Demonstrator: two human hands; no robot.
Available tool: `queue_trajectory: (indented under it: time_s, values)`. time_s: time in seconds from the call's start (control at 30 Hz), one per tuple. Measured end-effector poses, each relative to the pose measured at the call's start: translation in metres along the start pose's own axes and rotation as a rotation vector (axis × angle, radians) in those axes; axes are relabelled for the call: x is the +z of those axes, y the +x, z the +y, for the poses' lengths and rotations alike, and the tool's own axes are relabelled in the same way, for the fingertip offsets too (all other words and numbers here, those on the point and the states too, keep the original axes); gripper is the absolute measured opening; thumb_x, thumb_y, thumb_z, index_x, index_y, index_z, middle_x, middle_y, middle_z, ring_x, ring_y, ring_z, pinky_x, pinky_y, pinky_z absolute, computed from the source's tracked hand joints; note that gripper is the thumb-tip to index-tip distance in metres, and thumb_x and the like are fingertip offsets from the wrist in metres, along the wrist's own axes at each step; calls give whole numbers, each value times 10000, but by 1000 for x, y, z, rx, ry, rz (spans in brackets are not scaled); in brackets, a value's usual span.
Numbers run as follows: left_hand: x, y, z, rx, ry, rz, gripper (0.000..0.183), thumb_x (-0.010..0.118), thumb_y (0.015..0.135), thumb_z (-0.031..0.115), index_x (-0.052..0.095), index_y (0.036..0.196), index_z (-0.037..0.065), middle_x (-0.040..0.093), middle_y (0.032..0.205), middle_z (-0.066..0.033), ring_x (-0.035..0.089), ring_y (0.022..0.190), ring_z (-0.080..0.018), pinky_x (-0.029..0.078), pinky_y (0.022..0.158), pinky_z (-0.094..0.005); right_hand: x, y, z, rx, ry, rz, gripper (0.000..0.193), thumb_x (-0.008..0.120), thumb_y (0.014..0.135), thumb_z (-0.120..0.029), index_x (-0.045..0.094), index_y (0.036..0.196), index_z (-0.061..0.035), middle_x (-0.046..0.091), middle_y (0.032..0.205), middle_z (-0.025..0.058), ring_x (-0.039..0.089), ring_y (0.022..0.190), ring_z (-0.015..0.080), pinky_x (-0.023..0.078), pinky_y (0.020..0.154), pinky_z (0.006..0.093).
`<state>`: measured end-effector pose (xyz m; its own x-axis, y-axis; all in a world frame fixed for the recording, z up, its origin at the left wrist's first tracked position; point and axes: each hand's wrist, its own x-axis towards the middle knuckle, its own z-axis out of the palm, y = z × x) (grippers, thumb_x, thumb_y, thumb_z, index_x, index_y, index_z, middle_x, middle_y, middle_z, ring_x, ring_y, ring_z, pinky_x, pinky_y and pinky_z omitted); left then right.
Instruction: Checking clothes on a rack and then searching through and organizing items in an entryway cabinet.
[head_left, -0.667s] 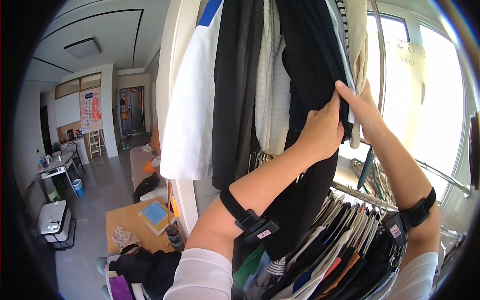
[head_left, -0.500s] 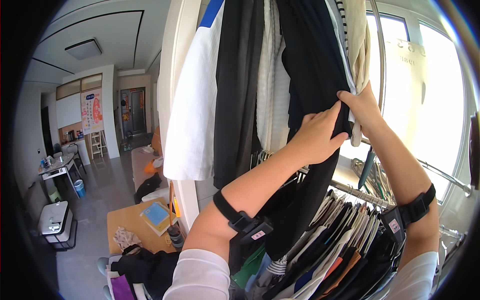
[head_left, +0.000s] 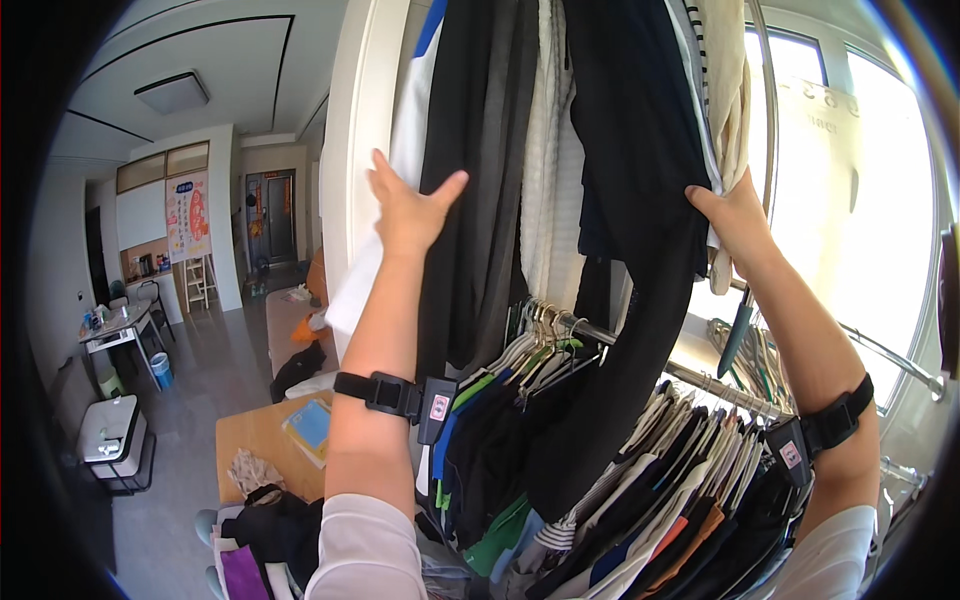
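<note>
My left hand (head_left: pixel 408 210) is raised at the left of a row of hanging clothes, fingers spread and thumb apart. It lies over the white garment with a blue patch (head_left: pixel 408 130), its thumb near dark trousers-like cloth (head_left: pixel 450 260). My right hand (head_left: pixel 735 220) is closed on the lower edges of the clothes at the right of the row. Its thumb presses at the edge of a long black garment (head_left: pixel 640 150); the fingers go behind a cream garment (head_left: pixel 733 90) and are hidden. White ribbed cloth (head_left: pixel 545 150) hangs between the dark pieces.
Below, many clothes on hangers (head_left: pixel 690 450) crowd a metal rail (head_left: pixel 700 380). A white door frame (head_left: pixel 350 120) stands at the left. Beyond it are a wooden table (head_left: pixel 245 440) with a blue book, a clothes-covered chair and a white bin-like box (head_left: pixel 110 430). A bright window is at the right.
My left hand has let go of the black garment and moved left to the white one, pushing it narrower. The right hand keeps its hold. More of the lower hangers now shows.
</note>
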<state>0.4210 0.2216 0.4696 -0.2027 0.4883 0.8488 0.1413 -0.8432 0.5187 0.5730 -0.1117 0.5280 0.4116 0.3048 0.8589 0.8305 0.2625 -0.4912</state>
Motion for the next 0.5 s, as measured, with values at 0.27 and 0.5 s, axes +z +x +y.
queue_trajectory:
  time_s: [0.27, 0.5]
  values:
    - [62, -75, 52, 149, 34, -489, 816, 632, 772, 93, 247, 1488, 22, 673, 959, -248, 655, 905, -406, 513, 827, -484, 5, 4, 4, -55, -92, -7, 702, 612, 829, -70, 253, 1430, -30, 529, 1174, 225, 613, 956, 261, 584, 682, 366]
    - [73, -112, 98, 293, -145, -498, 770, 619, 731, -22, 327, 1443, -20, 673, 820, -213, 655, 771, -401, 512, 721, -473, 3, 3, 9, -18, -180, 20, 647, 634, 823, -106, 306, 1368, 12, 545, 1127, 222, 618, 912, 262, 566, 694, 357]
